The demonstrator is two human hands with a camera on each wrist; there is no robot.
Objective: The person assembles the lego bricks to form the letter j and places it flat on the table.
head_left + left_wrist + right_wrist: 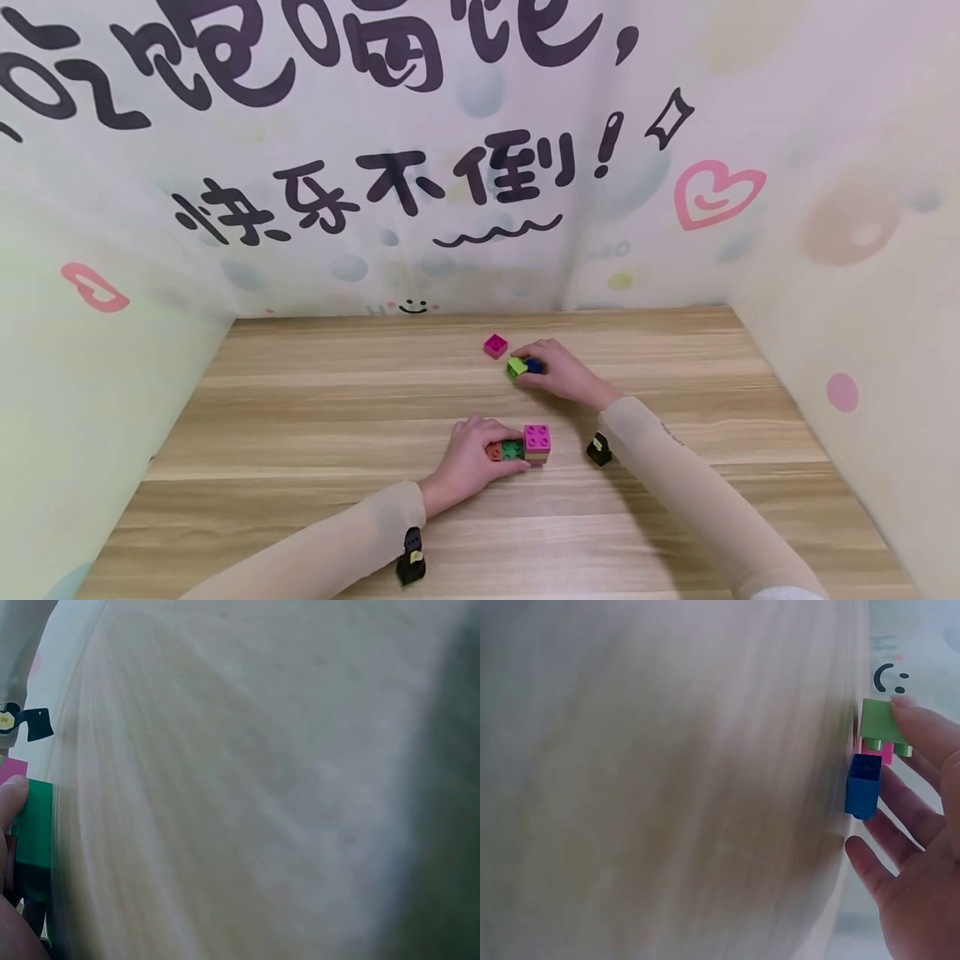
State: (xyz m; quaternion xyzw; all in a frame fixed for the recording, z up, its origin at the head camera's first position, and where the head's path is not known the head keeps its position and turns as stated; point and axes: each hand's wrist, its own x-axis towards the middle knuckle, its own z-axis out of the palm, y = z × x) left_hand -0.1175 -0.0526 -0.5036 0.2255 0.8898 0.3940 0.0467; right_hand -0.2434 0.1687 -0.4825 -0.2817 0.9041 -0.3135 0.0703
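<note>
Left hand [467,462] is gripping a short row of toy bricks near the middle of the table, fingers along the far side, thumb along the near side. Grip is clamped on the green brick [512,450], with an orange brick [493,452] sitting beside it, palm side. Four-stud magenta brick [537,437] is topping a stack at the fingertips, yellowish layer [537,456] showing underneath. Right hand [561,372] is pinching a lime-green brick [516,368] between thumb and fingers, farther back. Blue brick [862,787] is sitting close by the same fingers; cannot tell whether it's held too. Loose magenta brick [495,346] is lying on the wood-grain table [337,375], just beyond the lime-green one and to its left. Both arms are wearing beige sleeves [322,537]; a black device [411,567] is showing at each wrist. Back wall is carrying black Chinese lettering [477,177] and a pink heart [684,208].
</note>
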